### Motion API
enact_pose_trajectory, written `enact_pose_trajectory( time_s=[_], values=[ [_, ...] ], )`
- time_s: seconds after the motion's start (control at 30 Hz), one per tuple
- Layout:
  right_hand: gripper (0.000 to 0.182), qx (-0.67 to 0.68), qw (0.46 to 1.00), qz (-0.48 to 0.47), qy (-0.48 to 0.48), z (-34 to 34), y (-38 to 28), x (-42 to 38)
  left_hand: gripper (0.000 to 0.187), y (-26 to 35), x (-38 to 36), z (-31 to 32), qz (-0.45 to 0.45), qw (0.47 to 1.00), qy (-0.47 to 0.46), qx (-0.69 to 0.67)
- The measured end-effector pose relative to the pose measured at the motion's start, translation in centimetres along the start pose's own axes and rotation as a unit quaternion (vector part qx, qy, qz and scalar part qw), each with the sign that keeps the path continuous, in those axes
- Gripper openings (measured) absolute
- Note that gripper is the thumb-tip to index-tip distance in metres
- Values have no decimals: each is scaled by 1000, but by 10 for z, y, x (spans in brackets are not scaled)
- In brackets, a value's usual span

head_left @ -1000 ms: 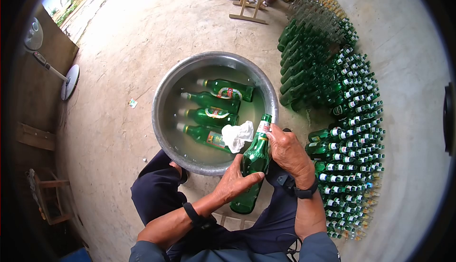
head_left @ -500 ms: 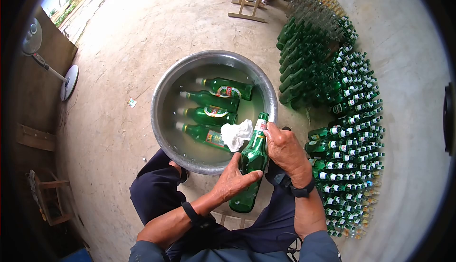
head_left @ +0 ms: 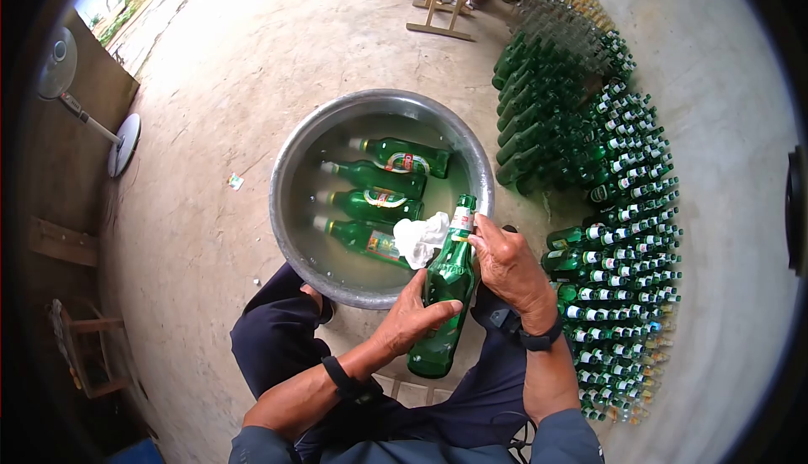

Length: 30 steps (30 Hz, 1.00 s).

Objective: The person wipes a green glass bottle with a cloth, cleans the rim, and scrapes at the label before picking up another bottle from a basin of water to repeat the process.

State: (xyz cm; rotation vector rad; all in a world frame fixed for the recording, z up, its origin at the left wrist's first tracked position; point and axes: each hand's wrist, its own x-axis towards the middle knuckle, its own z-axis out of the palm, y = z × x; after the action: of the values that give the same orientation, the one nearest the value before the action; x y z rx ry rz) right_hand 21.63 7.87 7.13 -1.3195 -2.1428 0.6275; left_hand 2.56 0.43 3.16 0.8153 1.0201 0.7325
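Observation:
I hold a green glass bottle point(head_left: 443, 296) upright and slightly tilted over my lap, its neck reaching above the rim of a metal basin point(head_left: 290, 165). My left hand point(head_left: 412, 317) wraps the bottle's body from the left. My right hand point(head_left: 505, 266) grips it near the shoulder, fingertips at the white neck label. Several green labelled bottles point(head_left: 374, 206) lie on their sides in the cloudy water of the basin. A wad of white wet paper point(head_left: 421, 238) rests on them beside the held bottle's neck.
A large stack of green bottles point(head_left: 606, 212) lies in rows on the concrete floor to my right. A wooden stool with a person's feet point(head_left: 442, 1) stands at the far end. A floor fan point(head_left: 84, 102) is at the left, and wooden furniture point(head_left: 80, 338) at the lower left.
My right hand's fingers have shifted slightly on the bottle's neck label. The bottle and left hand stay almost in place.

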Motion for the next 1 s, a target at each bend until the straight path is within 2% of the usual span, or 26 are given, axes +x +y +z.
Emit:
enact_pose_trajectory(
  time_s=[0.13,0.37,0.43,0.77,0.83,1.0],
  values=[
    [30,-1,1000,3,-7,-2,-1,0,71,0,1,0,18,998,-16,-52],
    [27,-30,999,-9,29,11,-3,2,67,10,-2,-1,0,1000,-2,-20],
    [27,-29,999,-9,32,11,-3,3,66,12,-3,0,-2,998,-18,-52],
    [31,49,998,-13,39,1,-3,3,61,1,1,-4,2,991,-52,-123],
    [32,59,997,-24,36,1,-2,2,61,2,1,-5,-19,985,-58,-160],
    [33,1,1000,-1,24,1,-9,0,56,4,5,-11,-30,981,-63,-183]
  ],
)
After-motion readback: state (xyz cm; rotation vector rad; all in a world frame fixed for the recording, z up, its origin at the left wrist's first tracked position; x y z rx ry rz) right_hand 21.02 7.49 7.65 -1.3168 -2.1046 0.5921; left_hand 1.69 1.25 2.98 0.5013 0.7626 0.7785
